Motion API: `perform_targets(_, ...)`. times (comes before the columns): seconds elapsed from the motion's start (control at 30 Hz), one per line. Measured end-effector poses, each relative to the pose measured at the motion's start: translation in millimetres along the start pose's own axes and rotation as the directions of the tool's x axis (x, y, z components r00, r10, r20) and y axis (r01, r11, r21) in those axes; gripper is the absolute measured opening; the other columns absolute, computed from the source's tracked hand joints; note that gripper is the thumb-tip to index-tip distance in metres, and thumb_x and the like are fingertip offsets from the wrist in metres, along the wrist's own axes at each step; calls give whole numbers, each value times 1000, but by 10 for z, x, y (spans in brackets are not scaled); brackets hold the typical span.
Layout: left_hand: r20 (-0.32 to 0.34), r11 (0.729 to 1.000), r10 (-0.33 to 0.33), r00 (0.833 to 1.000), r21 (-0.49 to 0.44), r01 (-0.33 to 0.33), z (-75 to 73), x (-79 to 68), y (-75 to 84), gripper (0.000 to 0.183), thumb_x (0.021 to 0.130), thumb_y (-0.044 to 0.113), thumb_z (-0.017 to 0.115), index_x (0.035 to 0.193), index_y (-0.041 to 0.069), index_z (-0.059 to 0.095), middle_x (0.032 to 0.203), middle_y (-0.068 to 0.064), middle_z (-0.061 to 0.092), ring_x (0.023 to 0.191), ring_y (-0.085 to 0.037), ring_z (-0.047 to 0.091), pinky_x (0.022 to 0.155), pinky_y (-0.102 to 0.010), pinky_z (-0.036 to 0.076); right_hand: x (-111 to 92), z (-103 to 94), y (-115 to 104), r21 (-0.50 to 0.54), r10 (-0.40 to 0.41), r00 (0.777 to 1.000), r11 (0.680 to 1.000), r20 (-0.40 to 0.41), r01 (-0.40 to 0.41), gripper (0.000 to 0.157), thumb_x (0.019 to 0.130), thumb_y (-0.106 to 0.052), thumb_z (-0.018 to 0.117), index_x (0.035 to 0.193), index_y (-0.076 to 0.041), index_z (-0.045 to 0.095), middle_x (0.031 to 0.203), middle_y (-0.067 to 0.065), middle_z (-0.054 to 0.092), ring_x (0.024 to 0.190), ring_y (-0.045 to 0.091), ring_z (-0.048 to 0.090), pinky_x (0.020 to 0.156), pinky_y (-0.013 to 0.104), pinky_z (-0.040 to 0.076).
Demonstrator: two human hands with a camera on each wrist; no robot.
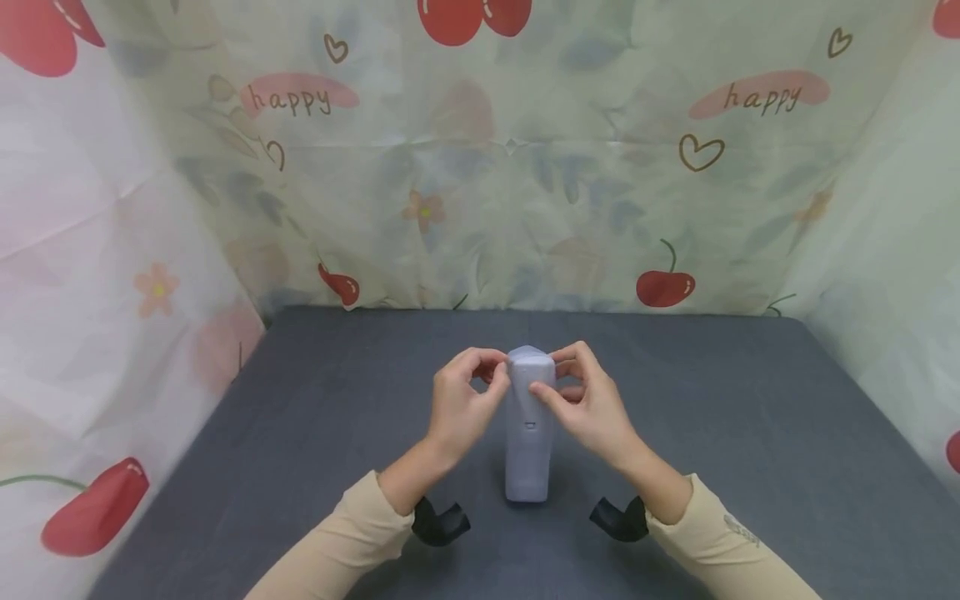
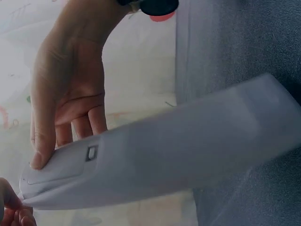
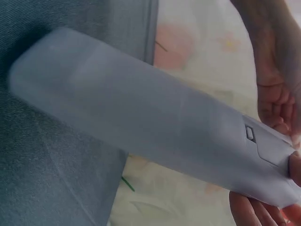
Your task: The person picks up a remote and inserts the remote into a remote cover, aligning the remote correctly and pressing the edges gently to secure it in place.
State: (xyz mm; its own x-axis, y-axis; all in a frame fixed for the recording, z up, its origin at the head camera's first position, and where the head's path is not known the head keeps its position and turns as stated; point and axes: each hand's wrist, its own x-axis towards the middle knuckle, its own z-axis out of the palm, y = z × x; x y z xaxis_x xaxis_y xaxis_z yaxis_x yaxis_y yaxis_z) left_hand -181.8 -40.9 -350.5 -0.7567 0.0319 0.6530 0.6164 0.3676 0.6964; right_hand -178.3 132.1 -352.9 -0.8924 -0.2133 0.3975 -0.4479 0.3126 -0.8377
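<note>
A tall, slim, pale lavender plastic case stands upright on the dark table, between the two hands. Its front carries a small rectangular latch and, above that, an outlined panel. At the top left edge of the case, the left hand pinches with thumb and fingertips. The right hand holds the upper right side, thumb pressed on the front face and fingers round the side and back. In the right wrist view the right hand's fingers lie partly behind the case.
A dark grey cloth-covered table lies under the case. Patterned curtains with cherries and hearts enclose the back and both sides. Black curved wrist mounts hang below each wrist, near the cream sleeves.
</note>
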Motion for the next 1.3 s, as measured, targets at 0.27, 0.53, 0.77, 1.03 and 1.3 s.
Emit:
perform_targets(0.27,-19,999,30,999,-19,-30,12,15,4,9,84,-3,58,87,-1,67,75,-12,63,65,-15,57,59,-27,51,61,36,-16,-32,6,999,999,-39,-8,35,85,-9,67,111,-2,44,95,18,59,70,20,68,63,22,54)
perform_targets(0.53,-16,999,30,999,-34,-31,43,2,-4,10,84,-4,57,87,-1,66,70,-10,58,62,-12,51,57,-22,47,108,45,-28,-37,63,996,997,-60,-65,35,85,-9,67,112,-3,45,95,18,59,71,24,69,65,23,55)
perform_targets(0.77,-11,997,54,998,-49,-54,54,6,0,9,84,-3,57,88,-1,66,69,-9,55,62,-12,49,57,-19,43,129,59,-54,-36,67,994,997,-81,-70,34,85,-9,67,112,-2,47,96,19,57,73,29,69,64,23,54)
perform_targets(1.03,91,998,53,994,40,-57,-17,58,28,9,85,-1,59,90,2,66,76,-8,59,66,-14,53,60,-23,47,134,38,-71,-19,72,994,997,-84,-73,34,85,-8,67,111,1,47,94,19,57,70,16,67,62,17,52)
perform_targets(1.3,231,978,-121,966,-137,155,-162,169,-30,26,85,9,66,110,5,60,105,-15,61,99,-29,59,88,-42,50,152,-41,-78,59,114,992,992,-59,-110,35,86,-6,65,113,3,44,93,23,58,60,1,64,60,21,53)
